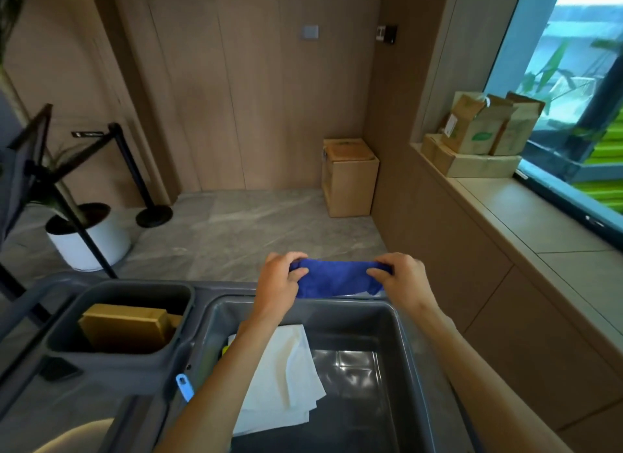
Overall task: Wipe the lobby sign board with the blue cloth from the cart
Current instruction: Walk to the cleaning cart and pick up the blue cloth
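A building lobby, by the look of it: wood-panelled walls [236,98], grey marble floor [253,226], a black queue barrier post [135,169] far left beside a white planter [91,240], and a grey cleaning cart [188,358] near us.

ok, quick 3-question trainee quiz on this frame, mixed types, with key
1. True or false: the blue cloth is held by both the left hand and the right hand.
2. What lies in the grey tub below the hands? A) white cloths B) a sponge C) a spray bottle
3. Fill in: the smaller bin on the left holds a ___ box.

Key: 1 true; 2 A, the white cloths; 3 brown, the cardboard box.
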A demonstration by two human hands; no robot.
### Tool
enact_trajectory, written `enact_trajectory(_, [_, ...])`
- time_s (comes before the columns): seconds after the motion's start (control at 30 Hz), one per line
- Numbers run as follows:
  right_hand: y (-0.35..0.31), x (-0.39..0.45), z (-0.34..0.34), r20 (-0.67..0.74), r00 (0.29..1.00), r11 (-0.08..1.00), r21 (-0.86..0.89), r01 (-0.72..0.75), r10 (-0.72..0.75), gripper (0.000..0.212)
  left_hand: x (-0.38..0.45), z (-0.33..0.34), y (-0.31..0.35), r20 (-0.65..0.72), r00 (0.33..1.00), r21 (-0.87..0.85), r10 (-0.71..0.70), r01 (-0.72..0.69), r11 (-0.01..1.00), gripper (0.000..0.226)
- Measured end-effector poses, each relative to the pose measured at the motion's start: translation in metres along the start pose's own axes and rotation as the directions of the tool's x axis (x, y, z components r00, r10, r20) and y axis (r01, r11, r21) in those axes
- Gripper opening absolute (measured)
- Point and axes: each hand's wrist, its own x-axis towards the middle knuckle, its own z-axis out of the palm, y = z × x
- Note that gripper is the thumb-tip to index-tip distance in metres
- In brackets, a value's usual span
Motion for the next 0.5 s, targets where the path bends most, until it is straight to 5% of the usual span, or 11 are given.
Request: enact_trajectory(0.5, [-0.052,0.026,0.007,0.040,0.993,0.994,0.022,0.109,-0.110,0.007,-0.007,-0.071,0.015,-0.109,0.992,0.092,-0.061,0.071,0.993,0.013])
